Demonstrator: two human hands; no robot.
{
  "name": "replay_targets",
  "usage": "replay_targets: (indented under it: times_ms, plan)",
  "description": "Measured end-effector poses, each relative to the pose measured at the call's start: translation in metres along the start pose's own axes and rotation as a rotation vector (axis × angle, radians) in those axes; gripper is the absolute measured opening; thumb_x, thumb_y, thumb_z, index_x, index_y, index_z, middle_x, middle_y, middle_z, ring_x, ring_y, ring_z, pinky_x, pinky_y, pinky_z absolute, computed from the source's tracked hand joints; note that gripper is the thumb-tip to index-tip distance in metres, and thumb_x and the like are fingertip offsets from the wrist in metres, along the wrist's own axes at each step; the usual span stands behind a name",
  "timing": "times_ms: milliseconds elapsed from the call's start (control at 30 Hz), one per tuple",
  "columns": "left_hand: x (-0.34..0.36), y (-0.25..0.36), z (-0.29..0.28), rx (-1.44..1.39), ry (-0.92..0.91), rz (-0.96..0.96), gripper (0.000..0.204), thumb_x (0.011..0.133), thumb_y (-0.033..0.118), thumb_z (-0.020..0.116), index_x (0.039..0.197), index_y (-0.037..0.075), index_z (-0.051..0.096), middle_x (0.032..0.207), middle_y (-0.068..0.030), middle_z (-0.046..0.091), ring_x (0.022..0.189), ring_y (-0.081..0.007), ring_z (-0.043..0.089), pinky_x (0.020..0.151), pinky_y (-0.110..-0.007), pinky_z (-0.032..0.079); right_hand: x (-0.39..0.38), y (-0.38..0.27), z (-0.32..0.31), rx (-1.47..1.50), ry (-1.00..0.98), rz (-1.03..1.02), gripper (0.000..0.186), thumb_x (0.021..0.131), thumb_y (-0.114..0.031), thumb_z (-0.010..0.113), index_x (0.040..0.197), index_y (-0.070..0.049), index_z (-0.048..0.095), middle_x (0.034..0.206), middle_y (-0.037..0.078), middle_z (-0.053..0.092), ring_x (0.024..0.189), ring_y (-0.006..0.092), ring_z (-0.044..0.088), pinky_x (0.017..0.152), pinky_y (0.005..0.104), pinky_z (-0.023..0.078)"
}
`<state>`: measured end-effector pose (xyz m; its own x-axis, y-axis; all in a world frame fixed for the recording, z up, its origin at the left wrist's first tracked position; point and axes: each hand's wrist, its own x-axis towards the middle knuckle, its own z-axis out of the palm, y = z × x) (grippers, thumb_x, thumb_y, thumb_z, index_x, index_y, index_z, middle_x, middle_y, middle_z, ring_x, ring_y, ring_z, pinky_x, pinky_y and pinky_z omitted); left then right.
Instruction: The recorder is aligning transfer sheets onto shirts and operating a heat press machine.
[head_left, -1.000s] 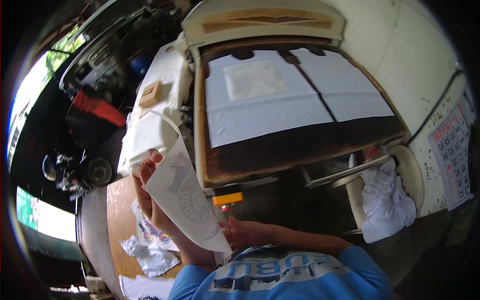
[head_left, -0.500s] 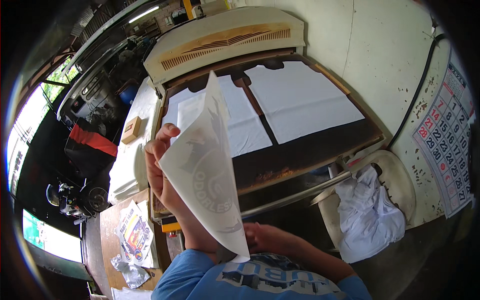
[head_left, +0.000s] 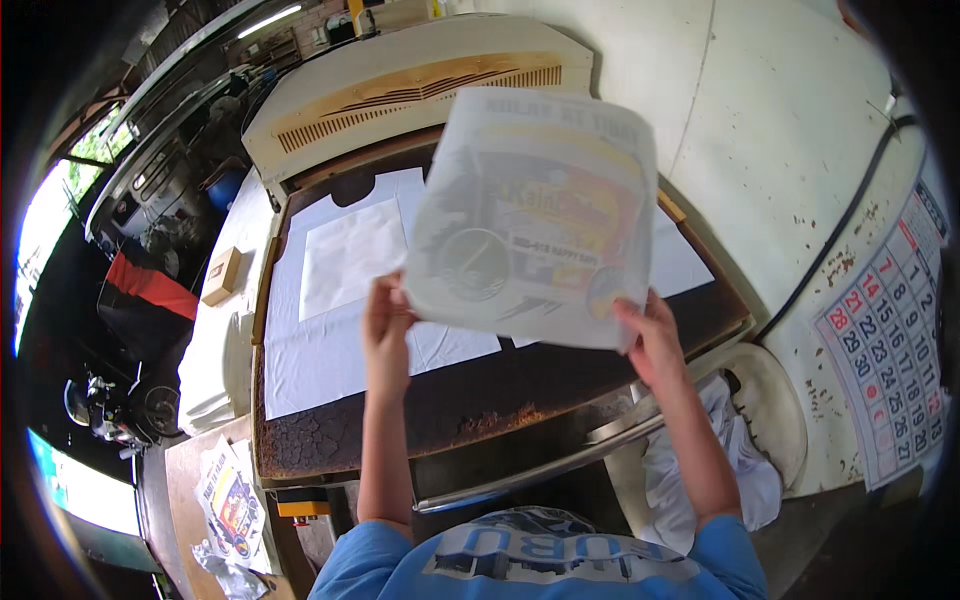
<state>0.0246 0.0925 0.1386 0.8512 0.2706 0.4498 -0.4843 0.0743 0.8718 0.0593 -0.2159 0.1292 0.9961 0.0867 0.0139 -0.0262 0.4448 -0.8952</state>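
A sheet of transfer paper (head_left: 540,215) is spread in the air over the bed of a heat press; its coloured print shows faintly through the pale back. My left hand (head_left: 388,322) pinches its lower left corner. At the lower right corner my right hand (head_left: 652,338) grips it, thumb on the near face. Below lies a white cloth panel (head_left: 325,370) on the dark press bed (head_left: 320,440). On that panel rests another pale paper sheet (head_left: 352,258), flat. The held sheet hides much of a second white cloth panel (head_left: 690,262) at the right.
Behind the bed stands the press's cream vented housing (head_left: 420,75). A metal bar (head_left: 520,480) runs along the front. White cloth (head_left: 690,480) lies on a chair (head_left: 785,410) at the right. A small box (head_left: 220,277) sits on the left table; printed sheets (head_left: 235,505) lie lower left.
The transfer paper has turned from nearly edge-on to spread out, farther over the bed. My right hand has come up from beside my shirt and holds its right corner. The view has shifted slightly.
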Motion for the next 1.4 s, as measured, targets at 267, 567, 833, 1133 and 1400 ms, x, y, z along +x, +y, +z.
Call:
replay_targets:
  times_ms: [267,567,833,1133,1400]
  plan:
    - [0.046,-0.141,0.058,0.015,0.048,-0.45,0.021,0.091,0.017,0.04,0.099,-0.003,0.043,0.084,-0.0138,0.055,0.063,-0.0209,0.06,0.055,-0.031,0.053,0.17,0.015,-0.069,-0.456,0.152,-0.046,0.048,0.067,-0.014,0.07,0.105,0.001,0.045,0.08,0.008,0.056,0.06,0.0129,0.054,0.041,0.0239,0.038]
    - [0.086,-0.248,0.119,-0.027,0.326,-0.68,0.021,0.088,0.006,0.039,0.098,-0.013,0.04,0.089,-0.024,0.054,0.07,-0.0304,0.063,0.063,-0.031,0.057,0.299,0.051,-0.156,-0.503,0.176,0.169,0.031,0.07,-0.016,0.065,0.097,-0.002,0.056,0.081,0.004,0.058,0.066,0.0126,0.055,0.045,0.0245,0.04]
    - [0.097,-0.269,0.157,0.177,0.373,-0.623,0.023,0.081,0.002,0.052,0.098,-0.012,0.045,0.086,-0.0218,0.058,0.068,-0.0251,0.064,0.059,-0.028,0.056,0.335,0.049,-0.21,-0.756,0.153,0.125,0.024,0.07,-0.007,0.062,0.092,0.002,0.06,0.068,0.008,0.059,0.043,0.0117,0.051,0.035,0.0231,0.039]
    - [0.135,-0.298,0.188,0.65,0.299,-0.607,0.023,0.07,0.006,0.064,0.09,-0.003,0.059,0.071,-0.0122,0.063,0.054,-0.0174,0.061,0.051,-0.027,0.051,0.369,0.05,-0.23,-0.754,0.203,-0.06,0.023,0.073,0.003,0.051,0.094,0.01,0.057,0.068,0.016,0.061,0.046,0.0181,0.059,0.039,0.0267,0.048]
    - [0.156,-0.325,0.179,1.008,0.318,-0.572,0.02,0.066,0.017,0.063,0.086,0.013,0.067,0.081,-0.0069,0.065,0.079,-0.0237,0.062,0.072,-0.035,0.048,0.395,0.058,-0.228,-0.743,0.154,-0.105,0.022,0.075,0.005,0.048,0.094,0.012,0.056,0.069,0.017,0.061,0.047,0.019,0.06,0.042,0.0261,0.05]
